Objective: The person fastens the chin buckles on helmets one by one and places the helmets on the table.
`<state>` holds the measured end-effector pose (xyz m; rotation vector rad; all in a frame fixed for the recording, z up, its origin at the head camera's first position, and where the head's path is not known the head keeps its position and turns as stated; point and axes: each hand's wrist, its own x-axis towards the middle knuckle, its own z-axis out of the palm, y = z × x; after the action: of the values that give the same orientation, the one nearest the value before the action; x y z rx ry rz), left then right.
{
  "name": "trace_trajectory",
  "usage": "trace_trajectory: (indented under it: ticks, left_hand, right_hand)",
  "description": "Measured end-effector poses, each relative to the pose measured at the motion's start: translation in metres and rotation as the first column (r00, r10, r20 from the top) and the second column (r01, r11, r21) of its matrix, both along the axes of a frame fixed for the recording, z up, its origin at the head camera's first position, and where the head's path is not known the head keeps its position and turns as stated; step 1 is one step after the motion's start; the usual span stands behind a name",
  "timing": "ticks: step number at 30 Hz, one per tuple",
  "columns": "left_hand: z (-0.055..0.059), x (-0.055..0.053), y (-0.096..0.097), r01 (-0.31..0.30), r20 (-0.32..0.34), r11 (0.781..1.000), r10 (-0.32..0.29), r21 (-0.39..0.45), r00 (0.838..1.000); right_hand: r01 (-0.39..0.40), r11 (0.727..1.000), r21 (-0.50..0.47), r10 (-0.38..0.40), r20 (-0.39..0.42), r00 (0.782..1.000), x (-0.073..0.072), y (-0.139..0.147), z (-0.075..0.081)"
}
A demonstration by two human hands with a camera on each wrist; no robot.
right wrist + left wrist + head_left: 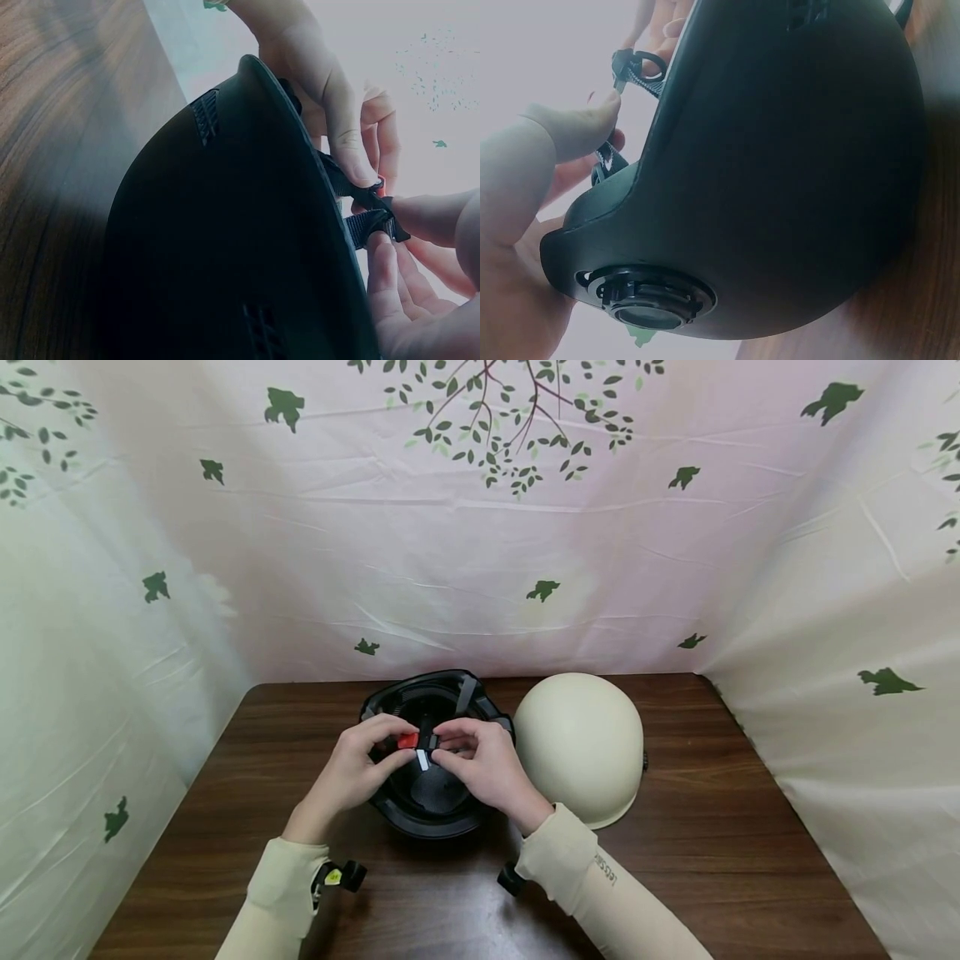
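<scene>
A black helmet (442, 828) lies upside down on the table, its hollow facing up. Over its opening, both hands are at the chin strap buckle. My left hand (352, 772) pinches the red part of the buckle (407, 741) between thumb and fingers. From the other side, my right hand (491, 770) pinches the black buckle end with its webbing strap (362, 226). The two buckle parts are close together between the fingertips, and a white tag (422, 760) hangs just below. In the left wrist view a round dial (652, 300) shows on the helmet's shell.
Right of the black helmet, a cream helmet (581, 743) rests dome up, close beside it. The brown wooden table (720, 835) extends on both sides. Behind and at the sides hangs a pale curtain (450, 552) with green leaf and bird prints.
</scene>
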<state>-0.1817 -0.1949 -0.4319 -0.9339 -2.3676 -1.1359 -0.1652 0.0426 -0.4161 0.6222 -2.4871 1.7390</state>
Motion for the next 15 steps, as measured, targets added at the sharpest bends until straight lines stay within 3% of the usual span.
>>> trace_trajectory:
  ticks: [15]
  left_hand:
    - [-0.0010, -0.0004, 0.0009, 0.010, -0.051, 1.000, -0.010, 0.001, 0.999]
  right_hand:
    - [0.015, 1.000, 0.024, -0.014, -0.043, 0.999, 0.0004, -0.0016, -0.0029]
